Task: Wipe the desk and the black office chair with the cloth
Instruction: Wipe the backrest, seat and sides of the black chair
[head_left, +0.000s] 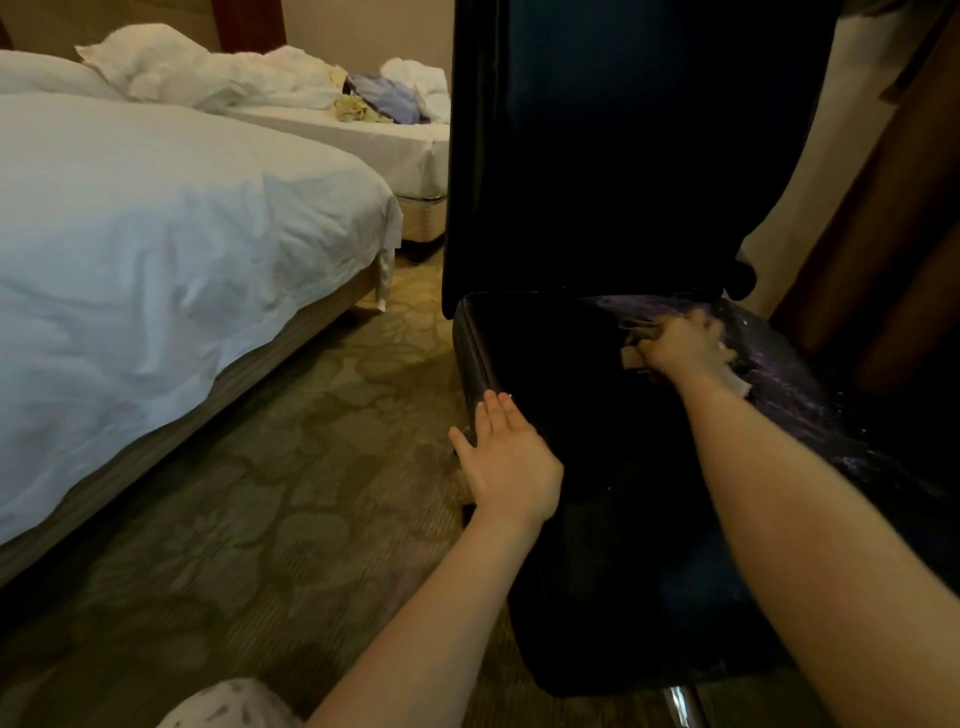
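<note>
Black and kinda shiny, the black office chair (597, 156) faces the person head-on. Its backrest stands upright at the far end, and the seat (561, 374) runs lengthwise from there toward the camera.

The cloth (632, 357) is on the back right part of the seat, just below the backrest. It's bunched under the right hand (680, 349), with pale bits sticking out on either side. That hand is blurry, but the fingers look curled round the cloth, grasping it. The seat around it has a streaky purplish sheen.

The left hand (511, 465) lies flat on the seat's left edge, its fingers (493, 415) straight and released, holding nothing.

As for the room, a patterned greenish carpet (285, 519) is under the chair, and a bit of chrome post (680, 701) shows below the seat's near end. Left of the chair there's a bed (156, 234) with a rumpled white sheet. A second bed (363, 140) sits further back, also left of the backrest, with pillows and some clothes piled on it. A brown curtain (893, 234) hangs to the right of the chair.
</note>
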